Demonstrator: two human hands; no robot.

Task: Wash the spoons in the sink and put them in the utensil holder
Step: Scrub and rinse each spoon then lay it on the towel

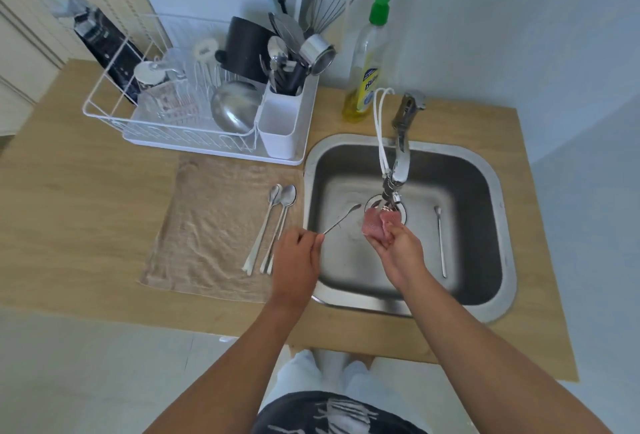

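My left hand [298,253] pinches the handle end of a thin spoon [341,219], whose bowl points over the steel sink [491,225] toward the drain. Over the drain, under the faucet [398,170], my right hand [394,243] grips a pink scrub pad [375,224]. Another long spoon [440,243] lies on the sink floor at the right. Three spoons [273,225] rest side by side on the beige towel [211,225] left of the sink. The white utensil holder [280,121] sits at the right end of the dish rack, its back compartment full of utensils.
A white wire dish rack [114,101] holds glasses, a steel bowl [233,107] and a black cup [247,47]. A dish soap bottle [367,62] with a green cap stands behind the sink. The wooden counter [69,191] ends just before my legs.
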